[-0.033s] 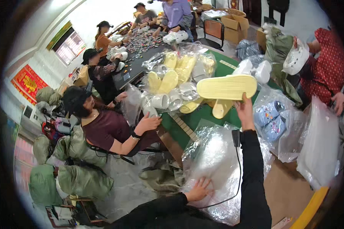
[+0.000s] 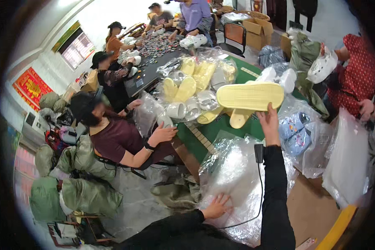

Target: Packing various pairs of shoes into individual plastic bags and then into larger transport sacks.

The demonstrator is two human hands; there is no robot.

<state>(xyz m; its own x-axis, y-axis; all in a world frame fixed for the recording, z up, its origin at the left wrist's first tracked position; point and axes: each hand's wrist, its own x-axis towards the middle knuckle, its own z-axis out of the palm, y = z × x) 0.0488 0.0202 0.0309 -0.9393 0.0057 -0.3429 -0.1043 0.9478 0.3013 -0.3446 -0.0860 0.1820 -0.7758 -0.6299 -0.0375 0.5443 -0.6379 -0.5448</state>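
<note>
Right hand (image 2: 270, 123) fingers pinch yellow slipper (image 2: 250, 96) by its near edge, raised; left hand (image 2: 216, 207) flat, spread on plastic bag (image 2: 233, 166).

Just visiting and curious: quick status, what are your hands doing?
Right hand holding up pale yellow slipper. Left hand flat on clear plastic bags. Nothing blocking.

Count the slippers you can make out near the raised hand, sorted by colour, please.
Pale yellow slippers: 7, one held up by the right hand, the rest mostly bagged on the green table
White slippers: 2
Total: 9, roughly; wrapping hides some.
</note>
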